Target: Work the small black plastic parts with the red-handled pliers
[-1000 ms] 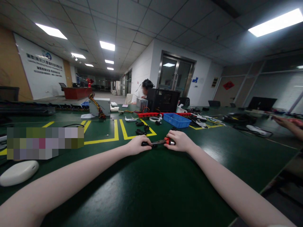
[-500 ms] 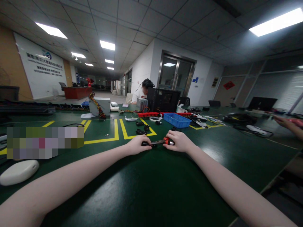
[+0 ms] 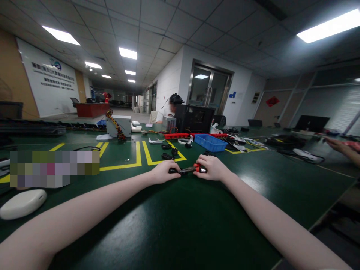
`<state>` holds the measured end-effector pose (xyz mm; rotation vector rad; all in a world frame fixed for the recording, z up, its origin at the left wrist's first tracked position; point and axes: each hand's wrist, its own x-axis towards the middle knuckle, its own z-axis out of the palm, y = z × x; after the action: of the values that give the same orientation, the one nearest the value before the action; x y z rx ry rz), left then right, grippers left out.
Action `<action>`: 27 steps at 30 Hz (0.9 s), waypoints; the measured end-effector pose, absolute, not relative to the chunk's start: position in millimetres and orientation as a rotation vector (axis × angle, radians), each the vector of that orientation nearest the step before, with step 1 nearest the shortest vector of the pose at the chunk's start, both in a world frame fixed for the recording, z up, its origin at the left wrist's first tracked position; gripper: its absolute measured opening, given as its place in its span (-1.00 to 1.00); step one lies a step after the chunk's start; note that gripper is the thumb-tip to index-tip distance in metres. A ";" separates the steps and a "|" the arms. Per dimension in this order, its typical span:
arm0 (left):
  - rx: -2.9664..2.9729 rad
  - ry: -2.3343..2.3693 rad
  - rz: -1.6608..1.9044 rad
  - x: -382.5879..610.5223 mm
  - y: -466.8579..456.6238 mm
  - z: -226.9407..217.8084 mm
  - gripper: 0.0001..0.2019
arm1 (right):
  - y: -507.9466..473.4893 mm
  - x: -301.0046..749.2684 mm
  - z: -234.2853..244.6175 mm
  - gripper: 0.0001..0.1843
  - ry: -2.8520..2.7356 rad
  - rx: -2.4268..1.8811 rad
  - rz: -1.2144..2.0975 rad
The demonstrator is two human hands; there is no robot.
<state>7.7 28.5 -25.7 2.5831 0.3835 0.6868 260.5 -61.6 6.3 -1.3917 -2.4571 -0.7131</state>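
Observation:
My right hand is closed around the red handles of a pair of pliers, whose metal jaws point left. My left hand is closed on a small black part that sits right at the jaws' tip. Both hands rest low on the green table, arms stretched forward. Several more small black parts lie just beyond the hands near the yellow floor-tape lines.
A blue bin, a red strip, a black computer case and a grey power supply with coloured wires stand farther back. A seated person works behind the case. Another person's hand shows at the right edge. A white device lies left.

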 end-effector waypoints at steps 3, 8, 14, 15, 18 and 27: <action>2.584 0.378 0.679 7.2 28.0 -25.1 -0.84 | -63.0 261.6 7.7 -0.64 -2.452 -1.401 -0.695; 2.589 0.355 0.680 7.4 29.2 -26.2 -0.85 | -64.2 262.7 8.2 -0.64 -2.448 -1.428 -0.680; 2.590 0.360 0.694 7.6 29.9 -27.1 -0.85 | -63.9 261.3 6.1 -0.63 -2.442 -1.451 -0.675; 2.588 0.366 0.694 7.6 29.9 -27.2 -0.85 | -63.9 260.9 5.9 -0.63 -2.440 -1.453 -0.671; 2.587 0.376 0.696 8.2 30.7 -28.2 -0.85 | -63.9 260.6 5.7 -0.64 -2.435 -1.460 -0.660; 2.587 0.366 0.685 7.8 30.2 -27.3 -0.87 | -61.9 264.5 5.8 -0.63 -2.446 -1.465 -0.664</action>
<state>7.8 30.2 -27.3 2.5867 0.3662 0.6854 264.5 -61.9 5.8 -1.4650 -2.4463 -0.6640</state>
